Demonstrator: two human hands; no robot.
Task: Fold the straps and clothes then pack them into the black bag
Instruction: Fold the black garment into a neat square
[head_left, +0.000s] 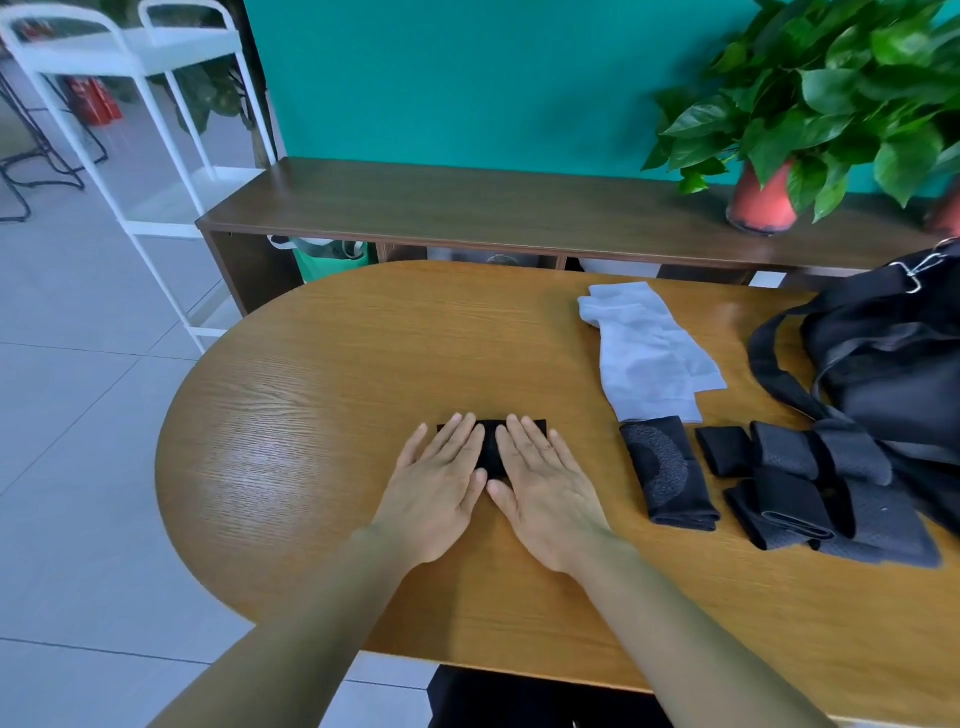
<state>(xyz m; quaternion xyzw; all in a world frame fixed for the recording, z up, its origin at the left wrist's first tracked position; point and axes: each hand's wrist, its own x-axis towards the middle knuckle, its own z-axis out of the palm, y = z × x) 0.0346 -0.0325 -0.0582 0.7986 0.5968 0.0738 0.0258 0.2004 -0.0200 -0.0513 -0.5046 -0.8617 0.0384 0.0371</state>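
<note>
A small folded black strap (491, 447) lies in the middle of the wooden table (322, 415). My left hand (436, 483) and my right hand (545, 483) press flat on it side by side, fingers straight, covering most of it. To the right lie a folded black patterned cloth (665, 473), several folded black straps (800, 483) and a light grey garment (644, 353). The black bag (883, 353) sits at the table's right edge.
Behind the table runs a dark wooden shelf unit (467, 202) with a potted plant (779, 156) on its right end. A white metal rack (156, 130) stands on the tiled floor at the left.
</note>
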